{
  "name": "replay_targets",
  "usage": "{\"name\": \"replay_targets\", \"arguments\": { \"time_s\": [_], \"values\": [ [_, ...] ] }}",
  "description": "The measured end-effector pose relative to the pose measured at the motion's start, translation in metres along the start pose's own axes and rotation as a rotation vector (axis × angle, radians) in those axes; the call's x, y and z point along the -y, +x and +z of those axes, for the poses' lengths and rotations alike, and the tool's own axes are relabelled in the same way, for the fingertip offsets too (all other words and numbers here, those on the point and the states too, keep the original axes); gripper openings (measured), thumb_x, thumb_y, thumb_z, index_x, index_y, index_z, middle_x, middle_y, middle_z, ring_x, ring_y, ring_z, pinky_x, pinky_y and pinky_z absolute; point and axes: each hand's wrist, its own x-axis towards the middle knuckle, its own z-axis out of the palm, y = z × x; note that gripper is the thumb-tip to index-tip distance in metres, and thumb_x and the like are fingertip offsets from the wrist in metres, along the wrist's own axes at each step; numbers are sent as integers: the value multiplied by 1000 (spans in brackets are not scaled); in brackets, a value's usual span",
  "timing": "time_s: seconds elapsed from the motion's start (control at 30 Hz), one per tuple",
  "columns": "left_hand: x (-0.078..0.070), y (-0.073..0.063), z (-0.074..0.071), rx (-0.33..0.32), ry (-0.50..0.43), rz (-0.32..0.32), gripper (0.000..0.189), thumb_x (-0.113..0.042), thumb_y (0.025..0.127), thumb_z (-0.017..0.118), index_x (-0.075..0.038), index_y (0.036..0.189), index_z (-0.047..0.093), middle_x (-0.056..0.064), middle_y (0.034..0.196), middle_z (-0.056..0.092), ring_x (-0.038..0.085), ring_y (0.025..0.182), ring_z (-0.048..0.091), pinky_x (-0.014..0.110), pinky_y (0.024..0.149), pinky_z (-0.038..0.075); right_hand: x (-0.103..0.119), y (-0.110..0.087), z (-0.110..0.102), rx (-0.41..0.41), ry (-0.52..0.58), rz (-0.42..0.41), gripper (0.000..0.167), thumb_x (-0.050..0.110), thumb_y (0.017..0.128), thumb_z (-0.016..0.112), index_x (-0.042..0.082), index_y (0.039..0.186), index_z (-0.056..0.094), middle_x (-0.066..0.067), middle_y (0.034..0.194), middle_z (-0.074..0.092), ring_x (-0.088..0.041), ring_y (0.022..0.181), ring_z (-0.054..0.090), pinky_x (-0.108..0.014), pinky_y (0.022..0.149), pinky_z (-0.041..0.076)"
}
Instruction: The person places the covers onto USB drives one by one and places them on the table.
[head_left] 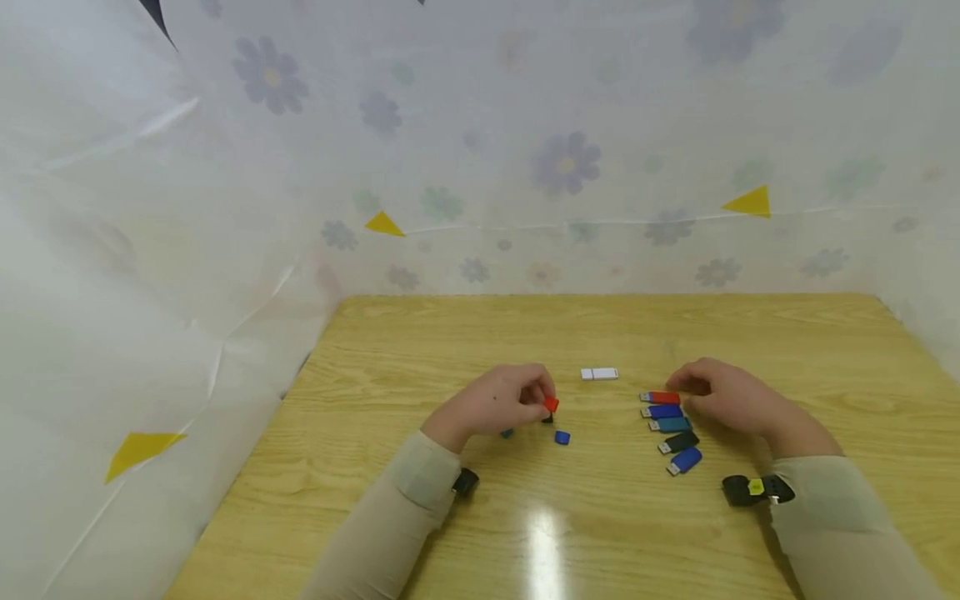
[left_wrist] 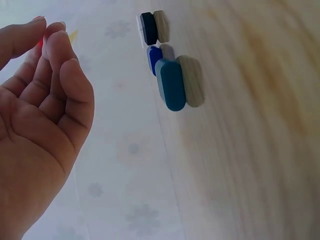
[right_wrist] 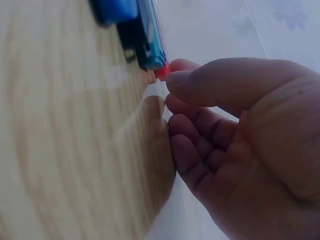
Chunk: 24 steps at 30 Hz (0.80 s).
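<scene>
Between thumb and fingertips, my left hand [head_left: 491, 404] pinches a small red cap [head_left: 551, 403] above the table. Close below it lie a black cap [head_left: 547, 419], a blue cap [head_left: 562, 437] and a teal cap [left_wrist: 172, 85]. At the right, uncapped USB sticks lie in a column: a red USB stick [head_left: 664, 397] at the far end, then a blue one [head_left: 662, 412], a teal one [head_left: 670, 425], a black one [head_left: 679, 442] and another blue one [head_left: 686, 460]. My right hand [head_left: 731, 400] has thumb and forefinger on the red stick's end, its other fingers curled near the tabletop.
A white USB stick [head_left: 600, 374] with its cap on lies farther back, between the hands. The wooden table [head_left: 420, 333] meets a flowered sheet [head_left: 480, 167] at its back and left. Dark wrist straps [head_left: 742, 490] sit on both sleeves.
</scene>
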Motion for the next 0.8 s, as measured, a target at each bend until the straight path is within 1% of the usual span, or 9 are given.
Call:
{"name": "replay_targets", "arguments": {
  "time_s": [0.17, 0.37, 0.5, 0.8],
  "values": [
    [-1, -1, 1, -21, -52, -37, 14, -12, 99, 64, -23, 108, 62, -8, 93, 68, 13, 78, 63, 30, 66, 52, 1, -1, -1, 6, -8, 10, 26, 9, 96, 69, 4, 121, 66, -13, 120, 64, -36, 111, 60, -55, 93, 47],
    [-2, 0, 2, -56, -37, -68, 13, -14, 100, 64, -24, 107, 62, -7, 94, 67, 13, 80, 63, 30, 67, 53, 1, 1, 1, 6, -32, -4, 25, 9, 95, 69, 4, 119, 68, -11, 117, 64, -32, 106, 60, -53, 89, 49],
    [-1, 0, 2, -73, -44, -87, 11, -15, 100, 65, -23, 107, 62, -7, 95, 66, 12, 81, 63, 30, 68, 53, 3, 3, 2, 2, -34, -4, 23, 8, 95, 69, 4, 118, 69, -11, 115, 63, -30, 104, 59, -52, 89, 48],
    [0, 2, 3, -85, -53, -77, 10, -16, 100, 66, -22, 108, 62, -7, 95, 66, 11, 80, 63, 29, 68, 54, 3, 5, 2, -2, -55, 0, 17, 7, 95, 67, 5, 111, 70, -7, 109, 64, -26, 98, 59, -51, 86, 48]
  ]
}}
